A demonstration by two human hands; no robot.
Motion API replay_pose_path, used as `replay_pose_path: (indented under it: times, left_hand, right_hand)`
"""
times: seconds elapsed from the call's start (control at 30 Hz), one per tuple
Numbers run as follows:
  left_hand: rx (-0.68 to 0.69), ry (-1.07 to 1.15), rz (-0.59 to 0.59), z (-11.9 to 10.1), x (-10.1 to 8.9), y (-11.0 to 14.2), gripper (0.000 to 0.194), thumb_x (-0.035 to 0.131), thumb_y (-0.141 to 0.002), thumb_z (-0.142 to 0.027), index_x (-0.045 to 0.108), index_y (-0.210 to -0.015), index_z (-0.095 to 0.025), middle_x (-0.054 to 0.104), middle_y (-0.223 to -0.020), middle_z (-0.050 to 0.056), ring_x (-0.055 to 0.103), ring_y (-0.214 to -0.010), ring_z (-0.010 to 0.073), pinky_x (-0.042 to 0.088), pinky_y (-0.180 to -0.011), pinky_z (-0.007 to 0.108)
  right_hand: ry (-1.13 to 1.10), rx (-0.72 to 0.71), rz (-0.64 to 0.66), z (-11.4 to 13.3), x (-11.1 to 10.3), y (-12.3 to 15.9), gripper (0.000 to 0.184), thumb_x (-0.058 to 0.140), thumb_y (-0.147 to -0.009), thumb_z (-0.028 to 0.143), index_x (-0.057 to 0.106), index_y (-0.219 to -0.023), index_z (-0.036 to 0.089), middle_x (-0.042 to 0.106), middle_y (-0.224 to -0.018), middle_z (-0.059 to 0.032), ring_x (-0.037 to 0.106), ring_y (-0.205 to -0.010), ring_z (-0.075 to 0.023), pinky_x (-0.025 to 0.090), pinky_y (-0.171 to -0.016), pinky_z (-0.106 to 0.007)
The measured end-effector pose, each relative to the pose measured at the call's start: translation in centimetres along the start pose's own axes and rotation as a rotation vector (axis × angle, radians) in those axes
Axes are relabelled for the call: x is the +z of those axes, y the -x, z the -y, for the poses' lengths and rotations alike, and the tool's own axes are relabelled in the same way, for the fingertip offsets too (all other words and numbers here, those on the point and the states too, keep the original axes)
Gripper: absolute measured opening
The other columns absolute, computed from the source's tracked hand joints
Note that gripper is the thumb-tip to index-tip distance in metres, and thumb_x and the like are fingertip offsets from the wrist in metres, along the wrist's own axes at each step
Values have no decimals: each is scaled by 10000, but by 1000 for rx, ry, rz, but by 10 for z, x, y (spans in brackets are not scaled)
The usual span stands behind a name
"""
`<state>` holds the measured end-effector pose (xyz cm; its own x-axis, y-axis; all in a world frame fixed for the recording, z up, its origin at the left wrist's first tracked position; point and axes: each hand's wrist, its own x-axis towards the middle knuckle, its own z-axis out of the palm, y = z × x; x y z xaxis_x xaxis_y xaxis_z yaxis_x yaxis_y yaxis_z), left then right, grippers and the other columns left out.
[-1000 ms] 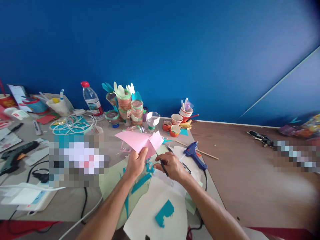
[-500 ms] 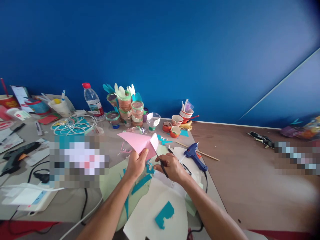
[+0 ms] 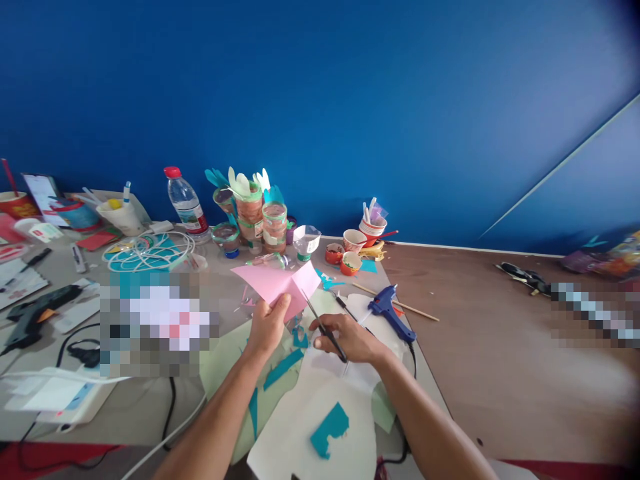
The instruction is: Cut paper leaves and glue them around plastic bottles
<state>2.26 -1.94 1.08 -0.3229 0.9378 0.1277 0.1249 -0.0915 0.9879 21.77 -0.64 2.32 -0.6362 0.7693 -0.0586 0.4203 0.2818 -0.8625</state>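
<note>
My left hand (image 3: pixel 269 325) pinches the near edge of a pink paper sheet (image 3: pixel 274 281) and holds it up over the table. My right hand (image 3: pixel 345 337) is closed round the black handles of a pair of scissors (image 3: pixel 323 325). The scissor blades point up and left into the pink sheet's right side. Under both hands lie pale green and white paper sheets (image 3: pixel 320 427) with teal scraps (image 3: pixel 329 427) on them.
A blue glue gun (image 3: pixel 389 308) lies just right of my right hand, with a wooden stick behind it. Decorated cups (image 3: pixel 263 220), a water bottle (image 3: pixel 185 200) and small paper cups (image 3: pixel 354 240) stand at the back. A black glue gun (image 3: pixel 33 313), cables and a white cord coil lie left.
The scissors have swung from pointing down in my right hand to reaching up into the pink sheet. My left hand turned the sheet slightly; the view shifted a little.
</note>
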Motion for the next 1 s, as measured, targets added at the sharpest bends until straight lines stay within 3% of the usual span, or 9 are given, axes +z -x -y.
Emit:
replay_pose_path:
  times: [0.07,0.1,0.23,0.3,0.47,0.6,0.73,1.0]
  left_hand:
    - [-61,69,-19,0,0,0,303,614,-769,-445,602,-683,-155,565,-568,-16,523,-564,138,423,-566,253]
    - [-83,109,-8,-1,0,0,306,615,-768,-448,609,-694,-151,576,-576,-12,530,-572,137,428,-569,252]
    - [-123,225,63,-2,1,3,323,646,-744,-454,642,-715,-133,618,-609,2,568,-597,141,453,-589,254]
    - [-136,247,108,-2,2,5,325,672,-722,-451,660,-728,-126,641,-638,12,583,-611,145,464,-604,260]
    - [-215,336,280,0,3,10,378,721,-678,-452,699,-862,-122,706,-817,65,634,-744,188,498,-695,298]
    - [-262,350,395,-2,4,11,359,721,-687,-447,700,-865,-136,712,-832,63,637,-753,191,500,-715,307]
    - [-254,316,400,-7,5,12,362,719,-684,-450,697,-867,-138,714,-847,72,639,-757,198,507,-706,312]
    - [-293,354,390,-3,4,10,239,706,-714,-391,683,-825,-180,703,-789,35,645,-713,171,506,-686,288]
  right_hand:
    - [-141,69,43,-3,-10,2,388,612,-798,491,666,-999,163,603,-621,-5,546,-559,-131,419,-527,-236]
    - [-205,73,2,-6,-15,3,381,594,-810,490,658,-995,163,600,-616,-6,547,-565,-134,417,-527,-237]
    - [-516,-99,-372,-14,-22,1,391,604,-803,457,577,-1091,195,652,-822,-51,594,-791,-186,461,-704,-298]
    - [-635,-158,-465,-16,-18,-1,454,640,-771,417,519,-1163,220,652,-957,-65,592,-894,-208,457,-786,-333]
    - [-640,-143,-513,-12,-5,-8,469,657,-735,375,520,-1158,226,629,-1002,-61,580,-918,-212,450,-797,-329]
    - [-629,-113,-553,-9,-2,-7,452,656,-712,370,539,-1121,219,594,-865,-23,548,-754,-164,438,-673,-277]
    - [-664,-111,-593,-3,-4,-3,393,678,-666,319,550,-1021,210,537,-753,18,481,-638,-123,396,-585,-248]
    - [-651,-103,-641,-9,-21,-1,359,666,-661,307,535,-981,214,458,-714,38,406,-584,-98,342,-531,-223]
